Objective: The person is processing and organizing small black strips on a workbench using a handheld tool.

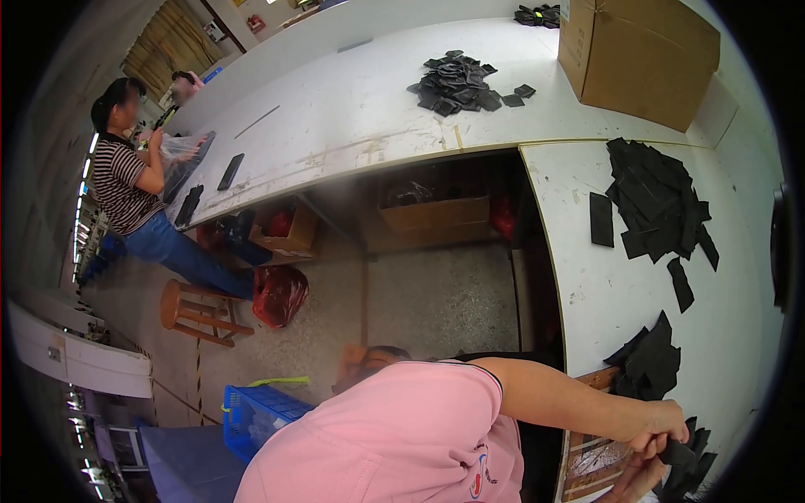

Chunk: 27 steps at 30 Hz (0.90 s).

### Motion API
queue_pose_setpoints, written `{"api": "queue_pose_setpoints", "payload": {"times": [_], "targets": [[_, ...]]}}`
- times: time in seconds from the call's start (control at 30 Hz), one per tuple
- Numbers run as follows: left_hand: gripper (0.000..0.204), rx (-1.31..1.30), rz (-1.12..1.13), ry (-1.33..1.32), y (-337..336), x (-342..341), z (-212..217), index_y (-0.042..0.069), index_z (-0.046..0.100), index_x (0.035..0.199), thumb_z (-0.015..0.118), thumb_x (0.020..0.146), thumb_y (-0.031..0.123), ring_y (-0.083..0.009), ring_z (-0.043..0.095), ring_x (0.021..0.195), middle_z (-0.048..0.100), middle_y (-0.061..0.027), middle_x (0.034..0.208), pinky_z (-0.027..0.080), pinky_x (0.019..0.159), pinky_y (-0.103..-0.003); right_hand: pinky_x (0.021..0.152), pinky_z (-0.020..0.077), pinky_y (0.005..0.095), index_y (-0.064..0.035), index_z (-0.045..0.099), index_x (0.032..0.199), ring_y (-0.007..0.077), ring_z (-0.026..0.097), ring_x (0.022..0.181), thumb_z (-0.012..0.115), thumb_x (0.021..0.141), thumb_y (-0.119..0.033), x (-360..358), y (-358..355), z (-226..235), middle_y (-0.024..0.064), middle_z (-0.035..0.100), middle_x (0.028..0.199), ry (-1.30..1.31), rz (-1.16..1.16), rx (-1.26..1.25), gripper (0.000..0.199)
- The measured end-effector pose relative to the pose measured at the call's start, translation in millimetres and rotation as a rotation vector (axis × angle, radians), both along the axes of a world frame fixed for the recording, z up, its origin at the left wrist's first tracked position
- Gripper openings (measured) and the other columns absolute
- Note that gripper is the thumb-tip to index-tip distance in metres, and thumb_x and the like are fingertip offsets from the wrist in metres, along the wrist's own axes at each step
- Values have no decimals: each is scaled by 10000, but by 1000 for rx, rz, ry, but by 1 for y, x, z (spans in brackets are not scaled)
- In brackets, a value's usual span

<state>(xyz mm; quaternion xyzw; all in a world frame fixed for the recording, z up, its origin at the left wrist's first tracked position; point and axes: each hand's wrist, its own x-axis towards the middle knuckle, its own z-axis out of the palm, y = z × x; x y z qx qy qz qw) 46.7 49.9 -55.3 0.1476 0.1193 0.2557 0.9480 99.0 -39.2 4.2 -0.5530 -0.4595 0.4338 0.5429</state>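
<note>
At the lower right, my left hand, on the arm reaching out from a pink short sleeve, is closed on a small flat black piece that looks like fabric. My right hand comes in below it, its fingers closed around the lower side of the same piece; the picture's rim cuts off part of it. Against the hands, a bunch of black strips lies on the white table. Just beyond is a small stack of black pieces, partly over a wooden slatted frame.
A larger heap of black strips lies farther up the table. On the long far table are a pile of black squares and a cardboard box. A co-worker stands at left near a wooden stool. A blue crate stands behind me.
</note>
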Motion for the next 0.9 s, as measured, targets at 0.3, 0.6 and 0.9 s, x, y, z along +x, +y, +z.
{"api": "queue_pose_setpoints", "payload": {"times": [0.3, 0.6, 0.9], "targets": [[138, -144, -22, -164, -11, -8, 18, 75, 493, 806, 492, 706, -20, -49, 267, 345, 359, 4, 529, 183, 295, -194, 776, 429, 312, 29, 498, 980, 198, 547, 811, 480, 853, -189, 206, 19, -140, 135, 548, 886, 196, -46, -81, 253], [319, 1350, 673, 620, -32, -20, 22, 56, 462, 1001, 528, 696, -10, -314, 429, 915, 395, -167, 959, 356, 762, -384, 738, 437, 268, 26, 499, 1014, 141, 530, 844, 482, 848, -111, 120, 4, -120, 77, 544, 948, 146, -152, 10, 216], [135, 1034, 570, 468, -24, -35, 31, -8, 594, 880, 562, 750, -20, -134, 556, 756, 595, -78, 817, 434, 675, -235, 590, 415, 304, -7, 522, 908, 229, 520, 680, 617, 718, -339, 43, 2, -11, 85, 512, 739, -876, -64, 318, 394]]}}
